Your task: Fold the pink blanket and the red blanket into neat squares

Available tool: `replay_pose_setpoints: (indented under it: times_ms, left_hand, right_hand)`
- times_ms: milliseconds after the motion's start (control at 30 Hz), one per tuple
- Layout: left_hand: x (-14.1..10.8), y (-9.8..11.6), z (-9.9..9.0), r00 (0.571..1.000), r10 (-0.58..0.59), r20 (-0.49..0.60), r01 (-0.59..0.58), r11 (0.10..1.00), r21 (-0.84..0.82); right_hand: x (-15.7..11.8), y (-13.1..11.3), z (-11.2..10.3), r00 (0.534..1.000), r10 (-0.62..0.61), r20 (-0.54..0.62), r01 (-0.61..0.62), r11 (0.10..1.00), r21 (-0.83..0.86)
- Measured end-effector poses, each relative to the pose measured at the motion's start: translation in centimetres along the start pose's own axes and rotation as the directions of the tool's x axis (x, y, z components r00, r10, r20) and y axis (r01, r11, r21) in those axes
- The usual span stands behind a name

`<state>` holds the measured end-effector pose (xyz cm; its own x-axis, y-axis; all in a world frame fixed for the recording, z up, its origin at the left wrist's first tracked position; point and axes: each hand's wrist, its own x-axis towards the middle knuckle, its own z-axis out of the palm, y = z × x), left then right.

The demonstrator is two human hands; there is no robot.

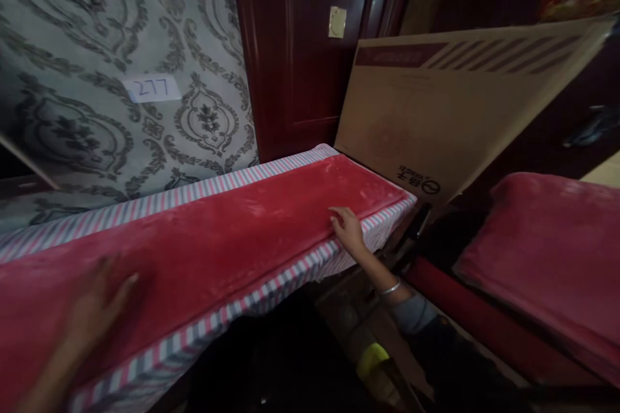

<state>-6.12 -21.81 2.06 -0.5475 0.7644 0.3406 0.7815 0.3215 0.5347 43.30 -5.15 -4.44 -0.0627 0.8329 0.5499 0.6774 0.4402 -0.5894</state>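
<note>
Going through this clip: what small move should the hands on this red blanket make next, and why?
Probably the right hand should draw the red blanket slightly over the near edge, because its fingers are at that edge and a band of the striped mattress shows below it. The left hand can press the blanket flat.

Left hand (pixel 99 310) blurred with fingers spread, right hand (pixel 347 230) with fingers curled downward, silver bangle (pixel 390 288) on bare right wrist

The head-worn camera looks forward and down from above the person's hands, its frame tilted. Close below it, the right hand's fingers (pixel 340 221) and left hand (pixel 92 310) lie at a red plush blanket (pixel 208 239); a wallpapered wall (pixel 97 77) and dark red door (pixel 295 45) stand farther off beyond the fingers.
</note>
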Motion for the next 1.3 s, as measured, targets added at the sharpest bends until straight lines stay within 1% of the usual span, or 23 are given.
replay_pose_setpoints:
  times_ms: [67, 100, 167, 200, 267, 300, 367, 467, 567, 633, 700, 733, 767, 833, 867, 900, 933, 967, 1033, 1100, 1167, 1233, 1300]
  left_hand:
    - [0.7, 2.7, 3.9, 0.986, 0.146, 0.082, -0.147, 0.989, 0.007]
    - [0.5, 4.2, 5.5, 0.968, 0.218, 0.128, -0.223, 0.974, 0.028]
    - [-0.4, 7.1, 8.2, 0.915, 0.335, 0.226, -0.364, 0.927, 0.097]
    - [-1.2, 8.3, 9.3, 0.883, 0.377, 0.279, -0.424, 0.897, 0.128]
    - [-2.8, 9.8, 11.1, 0.833, 0.414, 0.367, -0.501, 0.846, 0.182]
    - [-3.4, 10.2, 11.7, 0.813, 0.417, 0.407, -0.525, 0.826, 0.203]
    - [-4.4, 10.1, 12.6, 0.787, 0.411, 0.461, -0.555, 0.798, 0.236]
    - [-4.8, 9.3, 12.9, 0.766, 0.425, 0.483, -0.589, 0.765, 0.261]
    - [-4.7, 8.9, 12.7, 0.758, 0.457, 0.466, -0.612, 0.745, 0.265]
    - [-4.7, 8.9, 12.5, 0.750, 0.462, 0.473, -0.621, 0.737, 0.265]
    - [-4.7, 8.9, 12.5, 0.744, 0.468, 0.476, -0.627, 0.734, 0.260]
    - [-4.7, 8.8, 12.6, 0.742, 0.476, 0.471, -0.631, 0.732, 0.255]
    - [-4.7, 8.6, 12.7, 0.740, 0.487, 0.463, -0.637, 0.730, 0.249]
    - [-4.6, 8.1, 13.0, 0.735, 0.508, 0.449, -0.647, 0.724, 0.241]
    - [-4.5, 7.8, 13.1, 0.731, 0.515, 0.447, -0.652, 0.719, 0.239]
    - [-4.5, 7.5, 13.2, 0.728, 0.519, 0.448, -0.657, 0.715, 0.238]
    - [-4.4, 7.3, 13.3, 0.726, 0.521, 0.449, -0.660, 0.713, 0.239]
    - [-4.4, 7.1, 13.3, 0.726, 0.521, 0.449, -0.660, 0.711, 0.241]
    - [-4.3, 6.8, 13.3, 0.726, 0.521, 0.450, -0.661, 0.710, 0.244]
    - [-4.3, 6.6, 13.3, 0.721, 0.522, 0.456, -0.664, 0.708, 0.239]
    - [-4.3, 6.5, 13.3, 0.718, 0.526, 0.457, -0.667, 0.708, 0.234]
    - [-4.3, 6.3, 13.4, 0.719, 0.532, 0.447, -0.668, 0.707, 0.231]
    - [-4.3, 6.0, 13.5, 0.717, 0.541, 0.439, -0.672, 0.705, 0.228]
  right_hand:
    - [1.8, 1.2, -0.9, 0.998, 0.045, 0.041, -0.040, 0.992, -0.119]
    - [2.7, 1.5, -1.0, 0.995, 0.072, 0.070, -0.059, 0.982, -0.177]
    - [4.6, 1.8, -0.8, 0.982, 0.142, 0.127, -0.101, 0.952, -0.288]
    - [5.5, 2.0, -0.6, 0.972, 0.182, 0.149, -0.122, 0.932, -0.341]
    - [6.9, 2.9, -0.5, 0.950, 0.251, 0.187, -0.149, 0.888, -0.435]
    - [7.4, 3.7, -0.7, 0.939, 0.273, 0.211, -0.146, 0.869, -0.473]
    - [7.9, 5.9, -1.5, 0.919, 0.292, 0.267, -0.113, 0.840, -0.530]
    - [8.1, 9.9, -3.3, 0.895, 0.326, 0.305, -0.086, 0.795, -0.600]
    - [8.2, 13.2, -5.1, 0.878, 0.408, 0.249, -0.142, 0.721, -0.679]
    - [8.6, 14.3, -5.8, 0.868, 0.460, 0.187, -0.203, 0.672, -0.712]
    - [9.2, 14.5, -5.8, 0.855, 0.507, 0.108, -0.283, 0.631, -0.722]
    - [9.7, 14.3, -5.5, 0.856, 0.510, 0.088, -0.302, 0.629, -0.717]
    - [10.1, 14.1, -5.2, 0.866, 0.490, 0.098, -0.287, 0.649, -0.705]
    - [11.0, 13.8, -4.4, 0.898, 0.384, 0.213, -0.154, 0.730, -0.666]
    - [11.3, 13.9, -4.2, 0.898, 0.333, 0.286, -0.079, 0.763, -0.641]
    - [11.6, 14.2, -4.1, 0.887, 0.308, 0.344, -0.029, 0.782, -0.623]
    - [11.9, 14.9, -4.3, 0.873, 0.312, 0.376, -0.015, 0.787, -0.617]
    - [12.0, 15.7, -4.6, 0.861, 0.339, 0.381, -0.031, 0.780, -0.625]
    - [12.0, 17.8, -5.7, 0.853, 0.406, 0.328, -0.099, 0.743, -0.662]
    - [11.8, 19.8, -6.9, 0.861, 0.443, 0.249, -0.159, 0.700, -0.696]
    - [11.6, 21.0, -7.8, 0.866, 0.463, 0.188, -0.202, 0.669, -0.716]
    - [11.7, 21.1, -8.1, 0.863, 0.482, 0.153, -0.237, 0.652, -0.721]
    - [12.4, 20.1, -7.7, 0.844, 0.526, 0.102, -0.302, 0.625, -0.719]
